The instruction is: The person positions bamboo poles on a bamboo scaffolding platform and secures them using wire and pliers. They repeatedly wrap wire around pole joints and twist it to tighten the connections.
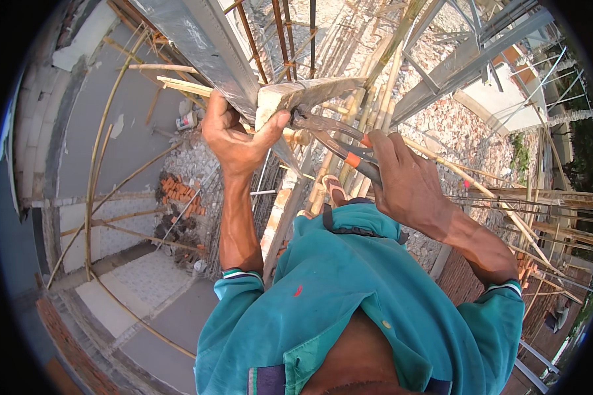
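My left hand (234, 141) is closed at the end of a short wooden board (313, 93), its thumb pressed near the board's lower edge. The fingers curl around beside a grey steel column (207, 49), against which the board end rests. My right hand (408, 184) is closed around the handles of pincers (336, 143), dark metal with orange bands on the grips. Their jaws meet the underside of the board just right of my left thumb. What the jaws bite on is too small and dark to make out.
Several upright rebars (288, 39) stand beyond the board. Bamboo poles (369, 118) run below my hands. A second steel truss (454, 66) rises at the right. Far below lie rubble and a heap of orange bricks (180, 196). Bamboo scaffolding (91, 191) stands left.
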`<state>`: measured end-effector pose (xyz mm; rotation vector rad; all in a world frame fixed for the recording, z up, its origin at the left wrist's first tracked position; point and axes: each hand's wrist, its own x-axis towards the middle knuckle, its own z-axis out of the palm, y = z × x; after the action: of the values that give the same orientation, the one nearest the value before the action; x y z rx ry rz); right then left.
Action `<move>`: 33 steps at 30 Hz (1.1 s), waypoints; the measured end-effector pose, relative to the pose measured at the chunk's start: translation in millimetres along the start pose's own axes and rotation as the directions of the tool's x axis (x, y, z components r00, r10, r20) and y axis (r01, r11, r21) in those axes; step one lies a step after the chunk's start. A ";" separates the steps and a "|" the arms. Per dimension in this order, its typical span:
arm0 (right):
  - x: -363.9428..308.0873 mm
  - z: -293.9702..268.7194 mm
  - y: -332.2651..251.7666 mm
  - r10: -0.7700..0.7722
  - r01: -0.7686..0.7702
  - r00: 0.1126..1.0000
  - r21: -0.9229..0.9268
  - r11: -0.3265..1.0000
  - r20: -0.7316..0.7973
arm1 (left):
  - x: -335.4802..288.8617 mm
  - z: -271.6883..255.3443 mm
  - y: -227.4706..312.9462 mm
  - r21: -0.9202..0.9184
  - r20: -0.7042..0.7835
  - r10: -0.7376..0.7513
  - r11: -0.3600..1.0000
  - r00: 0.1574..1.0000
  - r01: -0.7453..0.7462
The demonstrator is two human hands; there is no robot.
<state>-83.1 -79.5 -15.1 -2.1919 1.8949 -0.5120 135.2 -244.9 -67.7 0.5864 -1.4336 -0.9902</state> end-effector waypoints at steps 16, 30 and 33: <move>54.9 -5.4 85.8 -0.544 0.386 0.823 -0.543 0.745 -0.162 | -28.1 20.5 13.8 0.426 -0.227 0.307 0.885 0.924 -0.190; 37.6 -9.1 56.3 -0.476 0.266 0.832 -0.548 0.793 -0.284 | -46.7 143.1 42.3 -0.890 0.142 -0.703 0.218 0.697 0.401; 25.4 -27.2 34.3 -0.199 0.136 0.973 -0.405 0.904 -0.117 | -37.5 144.9 35.4 -0.885 0.115 -0.800 0.187 0.588 0.427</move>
<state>-121.9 -107.9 0.6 -2.6613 2.0472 -0.3603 7.0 -163.4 -43.2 0.5539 -0.0806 -1.9730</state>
